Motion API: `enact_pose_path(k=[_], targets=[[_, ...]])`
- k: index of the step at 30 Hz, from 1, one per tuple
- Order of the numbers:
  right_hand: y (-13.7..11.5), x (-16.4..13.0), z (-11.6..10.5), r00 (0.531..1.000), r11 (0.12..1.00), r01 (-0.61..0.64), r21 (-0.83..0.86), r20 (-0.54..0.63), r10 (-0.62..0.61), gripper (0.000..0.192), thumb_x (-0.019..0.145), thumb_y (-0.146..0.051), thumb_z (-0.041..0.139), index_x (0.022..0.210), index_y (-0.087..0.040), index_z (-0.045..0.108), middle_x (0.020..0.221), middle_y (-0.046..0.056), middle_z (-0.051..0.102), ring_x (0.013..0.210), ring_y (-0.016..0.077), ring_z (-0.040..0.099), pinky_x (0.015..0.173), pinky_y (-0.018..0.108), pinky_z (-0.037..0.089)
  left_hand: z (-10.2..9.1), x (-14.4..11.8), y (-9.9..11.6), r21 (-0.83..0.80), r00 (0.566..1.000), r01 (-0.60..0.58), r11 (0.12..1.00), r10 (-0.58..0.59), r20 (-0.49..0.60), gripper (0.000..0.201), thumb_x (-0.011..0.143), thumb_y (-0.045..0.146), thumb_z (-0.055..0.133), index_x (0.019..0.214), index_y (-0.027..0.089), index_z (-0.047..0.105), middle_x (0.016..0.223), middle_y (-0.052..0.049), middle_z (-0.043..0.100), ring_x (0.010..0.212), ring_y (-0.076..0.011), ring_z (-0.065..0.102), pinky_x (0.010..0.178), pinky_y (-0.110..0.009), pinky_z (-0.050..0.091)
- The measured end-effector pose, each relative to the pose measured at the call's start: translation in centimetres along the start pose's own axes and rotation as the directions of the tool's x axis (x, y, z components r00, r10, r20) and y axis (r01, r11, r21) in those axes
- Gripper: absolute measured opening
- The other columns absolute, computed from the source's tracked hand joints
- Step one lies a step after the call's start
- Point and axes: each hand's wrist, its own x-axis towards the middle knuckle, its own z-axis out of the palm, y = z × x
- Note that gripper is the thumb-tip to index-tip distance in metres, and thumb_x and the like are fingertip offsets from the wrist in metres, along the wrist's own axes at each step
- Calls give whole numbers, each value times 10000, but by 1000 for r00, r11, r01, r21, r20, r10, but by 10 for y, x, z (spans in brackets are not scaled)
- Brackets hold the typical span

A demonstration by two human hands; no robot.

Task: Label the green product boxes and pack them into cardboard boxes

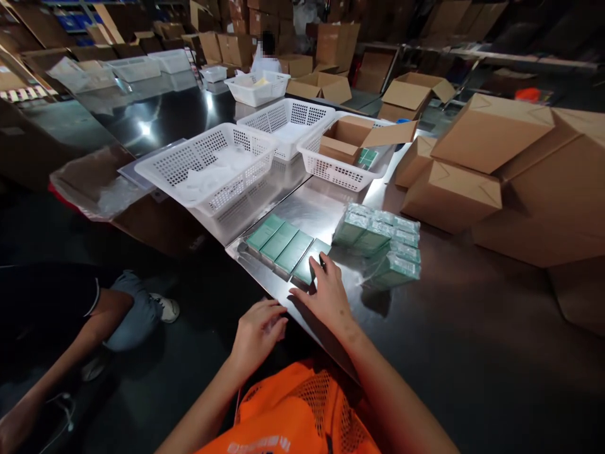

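I see my left hand [258, 331] loosely curled and empty at the near edge of the steel table [444, 315], just beside my right hand [326, 296], which lies flat with fingers spread on the nearest of four green boxes [283, 247] in a row. Right of the row sits a heap of wrapped green packs [382, 243]. Beyond the row, white baskets [212, 165] hold plastic, one a cardboard box [350, 139]. A crouching person [70, 315] is left of the table.

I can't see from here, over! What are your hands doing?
Right hand flat on the end green box, grip open. Left hand curled at the table edge, empty. Wrapped packs sit beside.
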Motion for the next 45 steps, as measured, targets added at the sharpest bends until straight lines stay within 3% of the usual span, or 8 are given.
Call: enact_pose_path(k=[11, 17, 20, 28, 31, 34, 38, 45], targets=[[-14, 2, 7, 1000, 983, 12, -182, -14, -15, 587, 845, -400, 720, 1290, -55, 554, 1372, 265, 478, 1129, 396, 514, 950, 532, 492, 12, -6, 9, 7, 996, 92, 996, -92, 17, 157, 834, 279, 677, 961, 222, 751, 985, -54, 671, 823, -160, 693, 681, -238, 561], [-11, -26, -53, 945, 981, 146, -125, -277, -176, 576, 924, -342, 620, 1417, -140, 404, 1405, 207, 455, 1335, 333, 410, 1057, 488, 422, 2, -1, 16, 63, 996, -69, 996, 65, 53, 225, 857, 204, 586, 1030, 199, 731, 655, 0, 603, 620, -152, 581, 576, -254, 486], [7, -32, -90, 879, 929, -44, -368, -457, -139, 497, 935, -274, 598, 1401, -177, 453, 1440, 193, 461, 1378, 382, 350, 1057, 559, 347, -1, 0, 16, 112, 997, -71, 991, 71, 4, 312, 754, 73, 488, 859, 214, 746, 547, 14, 515, 578, -165, 540, 564, -267, 455], [51, -53, -125, 911, 963, -10, -270, -399, -103, 117, 966, -210, 493, 919, -188, 597, 1025, 100, 695, 1019, 275, 636, 865, 422, 457, 5, 10, 43, -168, 984, 144, 975, -122, 132, 149, 808, 218, 595, 801, 204, 743, 625, 2, 636, 501, -119, 548, 514, -231, 428], [30, -73, -118, 807, 986, -118, 119, -567, 165, 275, 899, -356, 639, 1124, -210, 578, 1008, 75, 634, 859, 224, 635, 746, 350, 521, 12, 22, 62, -392, 886, 418, 820, -271, 376, 208, 795, 363, 694, 903, 195, 751, 692, -22, 678, 515, -127, 584, 520, -236, 445], [1, -91, -99, 770, 866, -155, 475, -491, 407, 587, 841, -420, 717, 1345, -251, 470, 1068, 69, 577, 835, 198, 631, 690, 313, 561, 25, 37, 84, -726, 818, 575, 378, -292, 496, 526, 680, 535, 793, 1063, 183, 713, 969, -104, 739, 775, -217, 703, 649, -276, 528], [-17, -104, -71, 935, 909, -45, 415, -302, 184, 694, 794, -468, 749, 1405, -282, 480, 1140, 95, 548, 813, 204, 632, 634, 318, 589, 37, 49, 110, -899, 788, 431, -83, -450, 419, 604, 636, 537, 828, 1090, 174, 666, 994, -117, 747, 895, -273, 712, 785, -359, 558], [-6, -91, -73, 887, 886, 413, 210, -314, -338, 1028, 749, -523, 791, 1550, -194, 237, 1514, 191, 382, 1362, 394, 415, 1054, 564, 456, 50, 32, 127, -893, 672, 425, -149, -609, 422, 567, 515, 552, 878, 867, 143, 701, 825, -61, 738, 795, -214, 690, 756, -291, 536]])
